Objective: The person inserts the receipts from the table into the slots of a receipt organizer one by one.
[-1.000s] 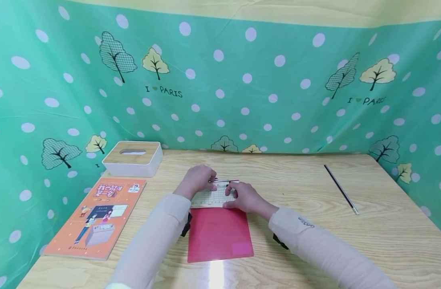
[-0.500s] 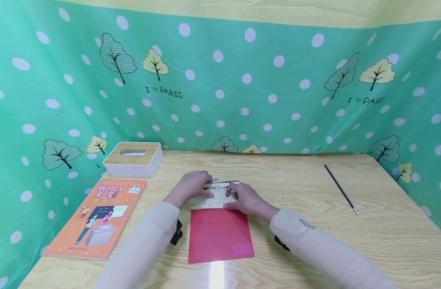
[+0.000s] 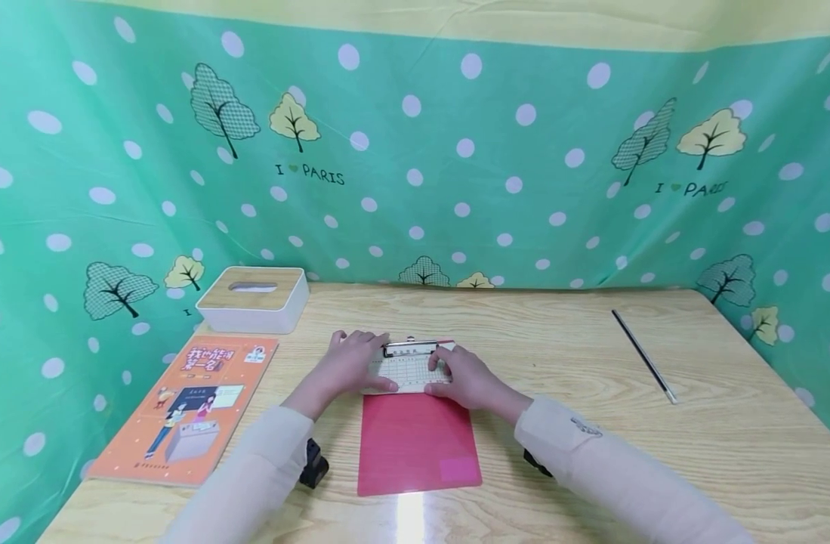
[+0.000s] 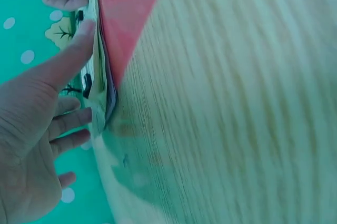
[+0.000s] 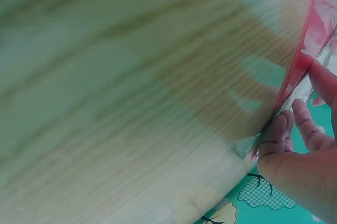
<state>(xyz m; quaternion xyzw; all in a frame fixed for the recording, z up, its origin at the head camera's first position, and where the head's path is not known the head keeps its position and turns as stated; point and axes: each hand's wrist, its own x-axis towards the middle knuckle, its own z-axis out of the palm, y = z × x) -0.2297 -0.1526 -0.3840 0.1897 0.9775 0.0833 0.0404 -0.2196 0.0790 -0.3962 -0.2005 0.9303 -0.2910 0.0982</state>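
Note:
A red translucent clipboard [image 3: 418, 446] lies on the table, with a pad of printed forms [image 3: 409, 372] across its far end. Its metal clip [image 3: 411, 348] sits flat over the pad's top edge. My left hand [image 3: 350, 366] is at the pad's left side, thumb along the near edge and fingers by the clip. In the left wrist view, the left hand [image 4: 31, 134] has spread fingers, its thumb touching the layered edge of the pad [image 4: 99, 71]. My right hand [image 3: 465, 379] holds the pad's right side with bent fingers; the right wrist view shows its fingertips [image 5: 276, 126] at the corner.
An orange book [image 3: 186, 412] lies at the left, a white tissue box [image 3: 251, 302] with a wooden lid behind it. Far right rests a thin dark stick [image 3: 644, 355] with a pale end. A green dotted curtain [image 3: 523, 181] hangs behind the table.
My left hand has moved left and nearer, off the clip, spreading its fingers; the clip now shows whole. My right hand stays on the pad almost unmoved.

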